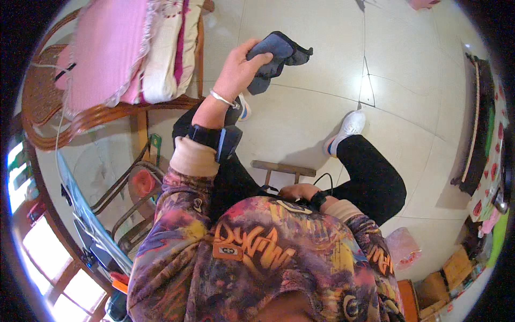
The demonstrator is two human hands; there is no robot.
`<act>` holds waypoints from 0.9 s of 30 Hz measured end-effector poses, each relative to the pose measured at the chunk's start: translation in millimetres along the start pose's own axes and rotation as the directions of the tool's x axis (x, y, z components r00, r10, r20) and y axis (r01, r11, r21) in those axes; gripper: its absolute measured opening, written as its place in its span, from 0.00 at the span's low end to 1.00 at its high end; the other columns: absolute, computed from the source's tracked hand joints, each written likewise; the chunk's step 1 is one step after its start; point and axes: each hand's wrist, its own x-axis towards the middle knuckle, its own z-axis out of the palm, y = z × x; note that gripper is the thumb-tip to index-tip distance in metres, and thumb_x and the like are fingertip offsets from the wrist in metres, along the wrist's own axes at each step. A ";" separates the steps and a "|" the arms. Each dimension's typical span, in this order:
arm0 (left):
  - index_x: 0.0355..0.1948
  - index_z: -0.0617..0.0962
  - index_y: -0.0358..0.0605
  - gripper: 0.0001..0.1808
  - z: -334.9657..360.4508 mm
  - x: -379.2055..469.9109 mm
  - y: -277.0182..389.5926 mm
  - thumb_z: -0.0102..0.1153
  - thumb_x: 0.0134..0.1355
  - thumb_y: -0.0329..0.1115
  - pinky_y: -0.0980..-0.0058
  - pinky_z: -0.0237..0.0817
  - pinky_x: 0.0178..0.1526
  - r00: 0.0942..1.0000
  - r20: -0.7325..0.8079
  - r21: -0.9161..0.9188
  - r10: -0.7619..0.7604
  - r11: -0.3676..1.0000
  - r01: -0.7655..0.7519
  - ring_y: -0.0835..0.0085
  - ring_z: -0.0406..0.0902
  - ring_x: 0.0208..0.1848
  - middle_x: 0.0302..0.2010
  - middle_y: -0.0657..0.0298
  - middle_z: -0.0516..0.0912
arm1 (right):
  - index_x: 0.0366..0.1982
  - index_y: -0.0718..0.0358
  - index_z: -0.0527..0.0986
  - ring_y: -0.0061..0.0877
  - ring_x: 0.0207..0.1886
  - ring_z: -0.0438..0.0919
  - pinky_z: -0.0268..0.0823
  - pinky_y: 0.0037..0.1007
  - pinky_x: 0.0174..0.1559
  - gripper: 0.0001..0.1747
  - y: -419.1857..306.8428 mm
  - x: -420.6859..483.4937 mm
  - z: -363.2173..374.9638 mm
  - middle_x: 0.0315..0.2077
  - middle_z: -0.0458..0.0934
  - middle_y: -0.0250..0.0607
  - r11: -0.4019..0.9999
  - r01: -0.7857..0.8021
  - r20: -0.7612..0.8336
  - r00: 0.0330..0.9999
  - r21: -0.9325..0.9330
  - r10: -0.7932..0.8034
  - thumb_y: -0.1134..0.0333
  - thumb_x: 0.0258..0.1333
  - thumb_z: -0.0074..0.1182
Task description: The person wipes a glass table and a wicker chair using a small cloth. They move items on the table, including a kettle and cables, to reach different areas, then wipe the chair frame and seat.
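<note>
My left hand (241, 68) reaches forward, above and beyond my knee on the left. Its thumb presses on a folded dark grey cloth item (273, 48) with black edging, and a part of the item hangs out to the right. A white bracelet and a black strapped device are on that wrist and forearm. My right hand (297, 191) lies low at my lap, beside a black cable (330, 177); its fingers are partly hidden, so whether it grips anything does not show. Both my feet, in white shoes, are on the tiled floor.
At the left stands a wooden chair (161, 105) with pink and cream fabric (112, 48) over it. Below it are metal-framed items and a red round object (143, 183). A wooden bar (283, 168) is between my legs. Cardboard boxes (456, 265) and a plastic bag (402, 249) lie lower right.
</note>
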 end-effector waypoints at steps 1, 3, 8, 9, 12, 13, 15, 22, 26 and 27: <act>0.46 0.81 0.36 0.18 2.4 9.4 -2.5 0.62 0.61 0.39 0.74 0.72 0.41 0.992 -0.011 -0.038 -0.125 0.991 0.125 0.75 0.78 0.35 0.34 0.62 0.84 | 0.45 0.63 0.80 0.37 0.40 0.80 0.71 0.40 0.43 0.17 1.7 0.0 0.4 0.42 0.83 0.46 0.999 -0.036 0.093 0.995 0.024 0.033 0.60 0.64 0.49; 0.48 0.80 0.35 0.19 3.6 24.8 -5.5 0.62 0.61 0.39 0.75 0.72 0.41 0.995 0.003 -0.052 -0.105 0.993 0.105 0.76 0.79 0.35 0.33 0.62 0.83 | 0.44 0.62 0.79 0.39 0.41 0.80 0.71 0.40 0.44 0.16 -2.7 -2.9 -1.7 0.41 0.82 0.47 0.999 -0.015 0.133 0.991 0.034 0.011 0.61 0.64 0.49; 0.50 0.80 0.36 0.18 8.7 83.5 -15.3 0.62 0.63 0.37 0.77 0.72 0.40 0.993 0.064 -0.190 -0.099 0.976 0.109 0.77 0.79 0.36 0.34 0.62 0.83 | 0.42 0.61 0.78 0.45 0.44 0.80 0.71 0.42 0.47 0.13 -42.1 -14.1 -47.0 0.40 0.82 0.50 0.998 0.051 0.097 0.994 0.047 -0.055 0.62 0.63 0.48; 0.50 0.80 0.36 0.18 10.1 96.3 -17.1 0.62 0.63 0.37 0.77 0.72 0.40 0.990 0.041 -0.151 -0.138 0.978 0.143 0.77 0.79 0.36 0.34 0.62 0.83 | 0.41 0.61 0.78 0.46 0.45 0.80 0.71 0.43 0.47 0.13 -52.9 -18.2 -63.7 0.40 0.81 0.50 0.997 0.065 0.103 0.992 0.034 -0.068 0.62 0.63 0.48; 0.51 0.80 0.37 0.19 10.9 128.3 -16.9 0.62 0.63 0.38 0.76 0.73 0.41 0.973 0.091 -0.211 -0.214 0.951 0.228 0.77 0.79 0.37 0.35 0.61 0.84 | 0.43 0.58 0.76 0.47 0.48 0.80 0.71 0.43 0.49 0.12 -80.3 -42.3 -129.3 0.42 0.80 0.49 0.998 0.029 0.196 0.980 0.047 -0.038 0.62 0.65 0.46; 0.51 0.80 0.37 0.20 10.4 139.2 -16.3 0.63 0.63 0.38 0.76 0.73 0.41 0.981 0.069 -0.178 -0.182 0.965 0.192 0.77 0.80 0.37 0.35 0.61 0.84 | 0.44 0.58 0.76 0.47 0.48 0.79 0.71 0.43 0.49 0.12 -88.4 -49.7 -153.0 0.42 0.80 0.50 0.998 0.029 0.207 0.977 0.056 -0.040 0.62 0.65 0.46; 0.51 0.80 0.38 0.20 8.3 164.6 -16.4 0.63 0.62 0.40 0.75 0.73 0.42 0.988 0.013 -0.080 -0.152 0.985 0.152 0.76 0.80 0.37 0.35 0.60 0.85 | 0.46 0.58 0.76 0.47 0.50 0.79 0.71 0.43 0.50 0.14 -101.0 -57.2 -195.3 0.45 0.80 0.50 0.995 0.048 0.147 0.987 0.092 -0.061 0.61 0.64 0.47; 0.50 0.81 0.40 0.22 11.2 258.7 -53.2 0.64 0.59 0.43 0.68 0.75 0.44 0.999 -0.016 -0.056 -0.031 0.998 0.030 0.65 0.85 0.39 0.37 0.54 0.87 | 0.34 0.67 0.82 0.53 0.41 0.81 0.71 0.48 0.43 0.19 -127.6 -25.0 -280.3 0.34 0.83 0.58 0.973 0.005 0.260 0.964 -0.233 0.057 0.57 0.53 0.54; 0.49 0.82 0.43 0.24 7.5 281.3 -61.5 0.65 0.55 0.46 0.63 0.75 0.46 0.994 -0.034 0.157 -0.100 0.982 0.104 0.60 0.85 0.41 0.38 0.51 0.87 | 0.39 0.65 0.79 0.49 0.46 0.80 0.70 0.46 0.46 0.17 -120.7 -23.0 -321.4 0.39 0.81 0.54 0.958 0.018 0.136 0.991 -0.285 0.021 0.62 0.47 0.55; 0.48 0.82 0.44 0.24 5.2 282.1 -59.9 0.65 0.54 0.46 0.63 0.74 0.47 0.996 -0.040 0.128 -0.078 0.988 0.082 0.59 0.85 0.41 0.37 0.50 0.87 | 0.39 0.64 0.79 0.48 0.48 0.79 0.69 0.45 0.47 0.18 -120.1 -24.4 -330.7 0.42 0.81 0.53 0.964 0.056 0.126 0.992 -0.261 -0.024 0.60 0.49 0.56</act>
